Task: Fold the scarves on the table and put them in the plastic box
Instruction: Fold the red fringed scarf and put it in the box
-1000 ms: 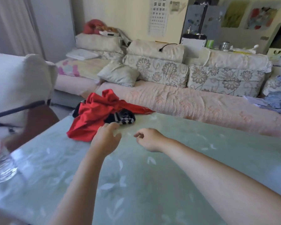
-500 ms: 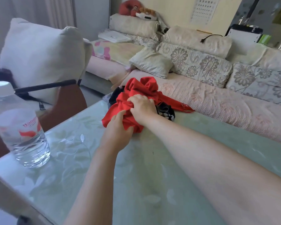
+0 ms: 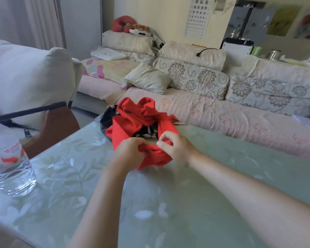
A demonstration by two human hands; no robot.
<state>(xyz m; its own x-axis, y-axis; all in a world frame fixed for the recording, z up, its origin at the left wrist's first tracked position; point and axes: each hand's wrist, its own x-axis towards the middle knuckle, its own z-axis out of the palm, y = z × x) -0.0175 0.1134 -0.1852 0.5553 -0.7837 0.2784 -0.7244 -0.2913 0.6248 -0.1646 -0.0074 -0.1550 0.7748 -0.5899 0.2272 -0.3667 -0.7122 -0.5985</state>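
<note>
at the far left a clear plastic water bottle (image 3: 11,169) is seen standing on the counter (image 3: 168,203), whose pale green top is printed with white leaves. behind the bottle a white cushion (image 3: 30,76) is propped on a brown chair (image 3: 59,126) and is crossed by a black strap. toward the middle, the left hand (image 3: 129,151) is curled into the near edge of a red scarf (image 3: 132,120), and a fold of the cloth is gripped in its fingers. the red scarf is heaped in a loose, crumpled pile on the far part of the counter, by the edge that faces the sofa (image 3: 231,119), and its fringed end is trailed out to the right. a black-and-white checked scarf (image 3: 148,130) is partly buried under it and is shown through a gap in the red folds. just to the right of the left hand, the right hand (image 3: 175,146) is closed on the same near edge, and a bunch of red cloth is pinched between its thumb and curled fingers. the two hands are held close together. further right, the long sofa is covered with a pink quilt and backed by flowered cushions, and an eye chart (image 3: 199,17) is hung on the wall above it.
</note>
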